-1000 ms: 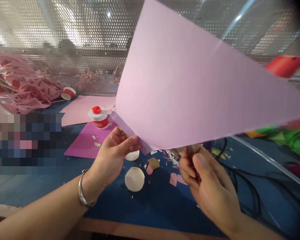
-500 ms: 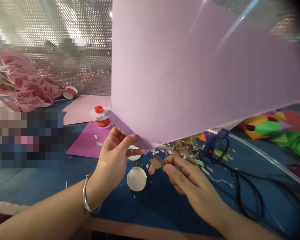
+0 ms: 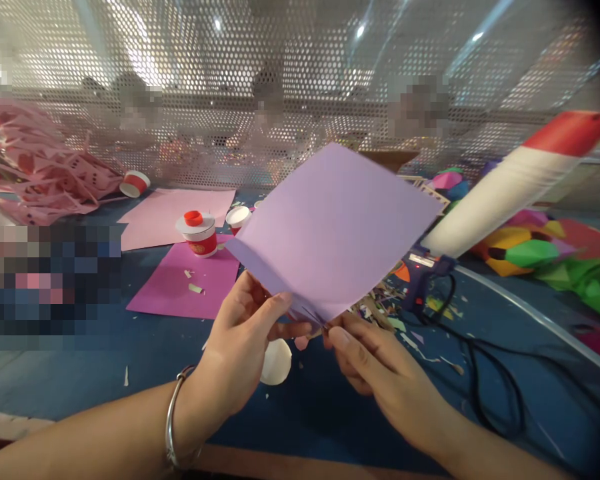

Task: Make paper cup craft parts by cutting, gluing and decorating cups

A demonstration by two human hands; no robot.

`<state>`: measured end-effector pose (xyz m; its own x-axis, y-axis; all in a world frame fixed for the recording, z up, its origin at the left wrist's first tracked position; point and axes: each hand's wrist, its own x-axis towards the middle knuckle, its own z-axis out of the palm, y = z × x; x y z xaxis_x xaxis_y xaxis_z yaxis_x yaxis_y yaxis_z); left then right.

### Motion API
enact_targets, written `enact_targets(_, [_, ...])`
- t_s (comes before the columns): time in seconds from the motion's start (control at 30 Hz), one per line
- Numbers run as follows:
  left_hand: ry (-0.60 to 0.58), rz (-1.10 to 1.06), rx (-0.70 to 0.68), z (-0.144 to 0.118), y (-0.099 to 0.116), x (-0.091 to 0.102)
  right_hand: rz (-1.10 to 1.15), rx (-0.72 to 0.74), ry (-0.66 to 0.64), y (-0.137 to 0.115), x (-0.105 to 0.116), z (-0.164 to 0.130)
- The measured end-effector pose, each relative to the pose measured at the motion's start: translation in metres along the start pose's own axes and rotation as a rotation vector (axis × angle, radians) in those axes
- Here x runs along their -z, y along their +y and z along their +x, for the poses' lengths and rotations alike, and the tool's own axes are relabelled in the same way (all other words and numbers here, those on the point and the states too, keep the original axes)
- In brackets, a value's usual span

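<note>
My left hand (image 3: 247, 333), with a silver bangle on the wrist, pinches the lower left edge of a lilac sheet of paper (image 3: 335, 227). The sheet is raised over the table, and its held edge is folded up in a narrow strip. My right hand (image 3: 375, 353) is closed around small scissors (image 3: 316, 316), whose thin dark blades meet the paper's lower corner; their handles are hidden in my fingers. Below my left hand lies a round white disc (image 3: 276, 363), partly covered. A red and white paper cup (image 3: 202, 244) with a disc and red ring on top stands to the left.
A purple sheet (image 3: 165, 287) and a pink sheet (image 3: 175, 210) lie at left, near pink strips (image 3: 45, 167). On the right are a dark glue gun (image 3: 417, 287) with its cord, paper scraps (image 3: 375, 307), a white roll with a red end (image 3: 510, 180) and coloured paper shapes (image 3: 530, 257).
The lilac sheet has tilted back and down, so it covers far less of the view. My hands are closer together, and the scissors now meet the paper's corner.
</note>
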<state>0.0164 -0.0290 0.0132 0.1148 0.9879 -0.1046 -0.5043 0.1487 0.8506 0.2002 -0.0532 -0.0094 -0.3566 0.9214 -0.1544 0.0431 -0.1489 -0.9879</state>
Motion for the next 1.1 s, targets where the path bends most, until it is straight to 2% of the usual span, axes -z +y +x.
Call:
enact_targets(0.37, [0.018, -0.004, 0.023, -0.002, -0.0003, -0.0012, 0.023, -0.019, -0.006, 0.001, 0.0025, -0.0008])
enact_targets(0.57, [0.022, -0.049, 0.021, -0.0018, -0.0007, -0.0015, 0.001, -0.001, 0.031, 0.0004, 0.0023, 0.001])
enact_targets(0.8, [0.04, -0.002, 0.044, -0.001, -0.0033, 0.0008, 0.045, -0.014, 0.028, -0.0001, 0.0037, 0.002])
enact_targets(1.1, [-0.012, 0.06, 0.086, -0.0013, -0.0042, 0.0037, 0.011, 0.013, 0.038, 0.0026, 0.0049, 0.0021])
